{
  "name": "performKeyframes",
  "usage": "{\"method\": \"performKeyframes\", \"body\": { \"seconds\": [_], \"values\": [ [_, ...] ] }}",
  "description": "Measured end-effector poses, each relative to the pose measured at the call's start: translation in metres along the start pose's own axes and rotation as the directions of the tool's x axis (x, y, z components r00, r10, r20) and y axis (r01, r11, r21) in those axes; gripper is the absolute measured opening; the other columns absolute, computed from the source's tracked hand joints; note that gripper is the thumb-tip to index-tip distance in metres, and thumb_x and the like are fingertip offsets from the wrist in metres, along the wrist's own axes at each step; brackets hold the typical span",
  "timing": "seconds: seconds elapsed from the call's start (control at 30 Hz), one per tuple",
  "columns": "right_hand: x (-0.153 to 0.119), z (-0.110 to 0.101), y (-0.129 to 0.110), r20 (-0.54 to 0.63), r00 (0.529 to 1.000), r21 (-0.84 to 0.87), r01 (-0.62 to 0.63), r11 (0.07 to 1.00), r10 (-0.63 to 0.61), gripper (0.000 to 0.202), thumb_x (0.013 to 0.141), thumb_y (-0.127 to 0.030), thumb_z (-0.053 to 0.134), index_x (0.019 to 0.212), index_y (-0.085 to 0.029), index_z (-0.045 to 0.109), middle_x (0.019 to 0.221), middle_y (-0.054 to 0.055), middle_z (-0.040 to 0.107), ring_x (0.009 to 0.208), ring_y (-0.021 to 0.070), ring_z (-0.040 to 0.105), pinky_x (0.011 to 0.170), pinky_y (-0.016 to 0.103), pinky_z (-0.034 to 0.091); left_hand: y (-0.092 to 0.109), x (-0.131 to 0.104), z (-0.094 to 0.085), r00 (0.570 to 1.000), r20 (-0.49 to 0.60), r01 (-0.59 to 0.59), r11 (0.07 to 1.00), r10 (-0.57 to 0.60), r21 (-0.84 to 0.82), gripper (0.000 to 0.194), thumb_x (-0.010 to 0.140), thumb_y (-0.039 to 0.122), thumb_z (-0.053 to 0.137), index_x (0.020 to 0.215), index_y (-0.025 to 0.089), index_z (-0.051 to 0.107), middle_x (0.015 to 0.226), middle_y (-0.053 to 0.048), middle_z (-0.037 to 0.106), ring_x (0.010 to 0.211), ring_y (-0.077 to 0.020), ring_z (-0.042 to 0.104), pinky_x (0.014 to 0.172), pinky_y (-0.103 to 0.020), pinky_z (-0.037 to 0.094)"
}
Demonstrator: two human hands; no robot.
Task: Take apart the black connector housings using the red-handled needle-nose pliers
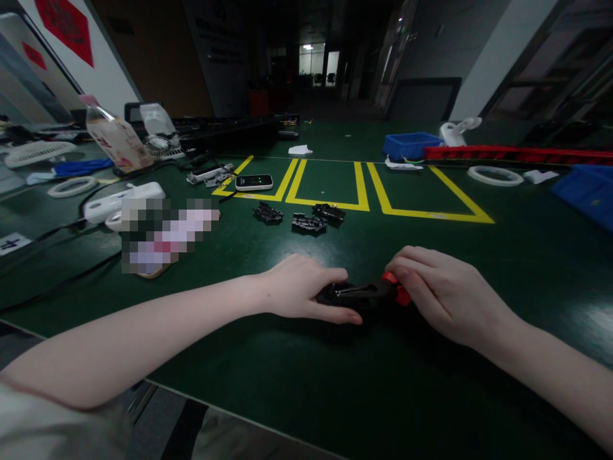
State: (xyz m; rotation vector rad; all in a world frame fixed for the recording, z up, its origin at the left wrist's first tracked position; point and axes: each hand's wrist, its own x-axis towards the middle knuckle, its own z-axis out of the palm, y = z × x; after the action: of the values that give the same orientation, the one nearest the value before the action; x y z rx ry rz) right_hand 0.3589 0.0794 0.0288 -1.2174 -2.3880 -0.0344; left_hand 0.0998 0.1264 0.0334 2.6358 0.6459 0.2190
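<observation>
Pale sleeve is filling the lower-left corner, nearest the lens; its bare forearm is stretching across the green worktable. White power strip and a partly pixelated phone-like item are lying at left. Left hand is pinching a black piece between thumb and fingers. Three black moulded parts are resting farther off, just short of the yellow tape outlines. Right hand is clenching red grips at the black piece's right end; cannot tell where tool stops and part begins. Step in hand, judging by the pose: a red-handled tool, possibly pliers, is being worked two-handed. Next move is probably calling for a steady left hold and controlled right-hand pressure.
</observation>
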Motion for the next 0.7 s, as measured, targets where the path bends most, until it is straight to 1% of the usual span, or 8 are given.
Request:
{"method": "performKeyframes", "body": {
  "seconds": [0.27,0.43,0.57,0.63,0.7],
  "values": [
    [0.001,-0.001,0.002,0.009,1.0,0.002,-0.002,1.0,0.002,0.043,0.106,-0.039,0.03,0.087,-0.02,0.064,0.084,0.006,0.063,0.069,0.0168,0.058,0.056,0.03,0.046,0.0,0.0,0.0,1.0,0.005,0.013,1.0,-0.013,-0.013,0.052,0.088,0.071,0.054,0.087,0.019,0.058,0.058,0.006,0.051,0.051,-0.011,0.047,0.051,-0.024,0.027],
    [0.004,-0.004,-0.006,-0.009,1.0,-0.034,0.028,0.999,-0.028,0.043,0.105,-0.037,0.031,0.084,-0.019,0.064,0.081,0.007,0.062,0.066,0.0172,0.056,0.056,0.031,0.043,-0.001,-0.001,0.001,1.0,-0.01,-0.012,1.0,0.012,-0.001,0.053,0.088,0.072,0.054,0.086,0.02,0.057,0.058,0.006,0.051,0.051,-0.0111,0.047,0.051,-0.024,0.026],
    [0.004,-0.006,-0.015,-0.053,0.996,-0.112,0.072,0.991,-0.079,0.039,0.105,-0.034,0.033,0.084,-0.019,0.063,0.079,0.006,0.062,0.063,0.0158,0.055,0.055,0.03,0.042,-0.002,-0.001,0.002,1.0,-0.009,-0.029,0.999,0.03,0.043,0.052,0.086,0.072,0.057,0.085,0.02,0.056,0.06,0.005,0.053,0.051,-0.0112,0.047,0.051,-0.024,0.024],
    [0.003,-0.006,-0.016,-0.069,0.992,-0.139,0.094,0.986,-0.105,0.039,0.105,-0.032,0.033,0.083,-0.019,0.062,0.078,0.006,0.062,0.062,0.0156,0.054,0.055,0.03,0.042,-0.002,-0.001,0.002,1.0,-0.017,-0.025,0.998,0.026,0.064,0.052,0.086,0.071,0.058,0.084,0.02,0.056,0.058,0.006,0.051,0.05,-0.0113,0.046,0.051,-0.024,0.023],
    [0.004,-0.005,-0.014,-0.065,0.992,-0.121,0.1,0.988,-0.109,0.039,0.105,-0.032,0.033,0.082,-0.019,0.062,0.077,0.006,0.062,0.063,0.0163,0.056,0.055,0.031,0.043,-0.002,-0.001,0.002,1.0,-0.023,-0.019,0.997,0.021,0.077,0.052,0.085,0.072,0.057,0.083,0.02,0.056,0.057,0.006,0.049,0.05,-0.0114,0.045,0.051,-0.024,0.023]
  ]
}}
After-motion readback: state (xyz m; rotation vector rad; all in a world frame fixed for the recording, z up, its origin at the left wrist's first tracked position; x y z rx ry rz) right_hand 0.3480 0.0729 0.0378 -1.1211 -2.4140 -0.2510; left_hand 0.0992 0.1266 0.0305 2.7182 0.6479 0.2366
